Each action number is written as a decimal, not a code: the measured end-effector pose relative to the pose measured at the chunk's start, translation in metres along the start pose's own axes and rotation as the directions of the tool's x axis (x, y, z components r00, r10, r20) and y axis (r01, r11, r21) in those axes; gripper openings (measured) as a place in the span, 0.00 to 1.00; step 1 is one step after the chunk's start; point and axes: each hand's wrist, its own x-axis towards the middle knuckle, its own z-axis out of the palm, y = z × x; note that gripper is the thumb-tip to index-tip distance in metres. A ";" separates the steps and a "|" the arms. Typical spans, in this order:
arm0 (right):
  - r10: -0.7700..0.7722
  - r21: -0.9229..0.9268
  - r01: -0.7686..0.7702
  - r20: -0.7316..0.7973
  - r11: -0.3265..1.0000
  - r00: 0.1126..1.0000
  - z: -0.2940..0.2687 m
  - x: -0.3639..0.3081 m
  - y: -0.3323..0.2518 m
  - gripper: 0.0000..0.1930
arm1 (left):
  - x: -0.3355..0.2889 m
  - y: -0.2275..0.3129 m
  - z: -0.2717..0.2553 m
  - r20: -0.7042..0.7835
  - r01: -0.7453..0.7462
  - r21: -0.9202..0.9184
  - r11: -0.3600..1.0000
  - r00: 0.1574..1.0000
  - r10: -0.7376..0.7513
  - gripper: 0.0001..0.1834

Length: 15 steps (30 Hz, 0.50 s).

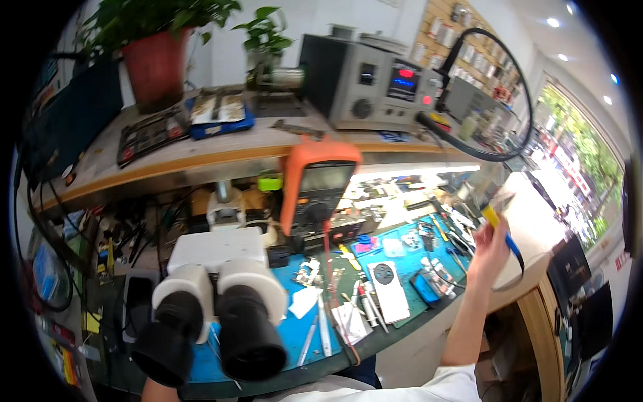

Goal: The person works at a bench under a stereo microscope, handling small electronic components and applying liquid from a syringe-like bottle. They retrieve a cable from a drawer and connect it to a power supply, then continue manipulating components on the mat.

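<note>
My right hand (491, 251) is raised at the right, beyond the bench edge. Its fingers are closed round a tool with a yellow and blue handle (494, 217); the tool's kind is too blurred to name. Of my left arm, only a bit of forearm (159, 392) shows at the lower edge; the hand is hidden behind the microscope's black eyepieces (251, 338). A white smartphone (395, 298) with a round camera ring lies on the blue mat (295, 342), left of my right arm. Beside it sits a small blue-framed device (423, 287).
An orange multimeter (291, 194) leans against the shelf (221, 158). Above stand a grey bench instrument (375, 87) with a looping black cable (531, 100) and a red plant pot (155, 70). Tweezers (308, 340) and screwdrivers (368, 305) litter the mat. Monitors (568, 268) stand at the far right.
</note>
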 end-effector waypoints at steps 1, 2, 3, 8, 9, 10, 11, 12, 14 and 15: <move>-0.021 -0.004 0.021 -0.064 1.000 0.998 -0.001 0.029 0.011 0.15 | -0.001 0.002 -0.009 -0.013 0.019 0.004 1.000 1.000 -0.019 0.17; -0.078 -0.039 0.076 -0.041 0.996 0.996 -0.007 0.061 0.011 0.16 | 0.002 -0.002 -0.001 -0.002 0.025 -0.034 0.999 1.000 -0.025 0.16; -0.117 -0.060 0.116 -0.013 0.991 0.993 -0.012 0.094 0.015 0.18 | 0.004 -0.002 0.004 0.002 0.035 -0.059 0.998 0.999 -0.035 0.15; -0.331 -0.327 0.338 0.080 0.882 0.940 0.022 0.202 0.034 0.17 | 0.005 -0.005 0.020 0.018 0.103 -0.123 0.987 0.995 -0.102 0.14; -0.393 -0.459 0.392 0.098 0.797 0.914 0.038 0.211 0.034 0.18 | 0.003 -0.006 0.018 0.012 0.128 -0.147 0.981 0.992 -0.127 0.14; -0.373 -0.430 0.385 0.116 0.817 0.921 0.051 0.223 0.040 0.19 | 0.001 -0.008 0.017 0.004 0.165 -0.174 0.971 0.986 -0.167 0.14; -0.358 -0.402 0.381 0.133 0.833 0.924 0.062 0.237 0.045 0.20 | -0.001 -0.008 0.017 -0.001 0.203 -0.212 0.956 0.978 -0.208 0.14; -0.345 -0.374 0.377 0.151 0.848 0.926 0.070 0.250 0.049 0.21 | -0.003 -0.009 0.017 -0.010 0.230 -0.238 0.944 0.971 -0.239 0.14; -0.325 -0.551 0.386 0.210 0.740 0.922 0.088 0.260 0.053 0.22 | -0.009 -0.004 0.011 -0.017 0.119 -0.087 0.989 0.992 -0.121 0.15; -0.310 -0.624 0.392 0.241 0.676 0.920 0.096 0.264 0.055 0.23 | -0.014 -0.002 0.002 -0.015 -0.003 0.054 0.999 1.000 0.004 0.18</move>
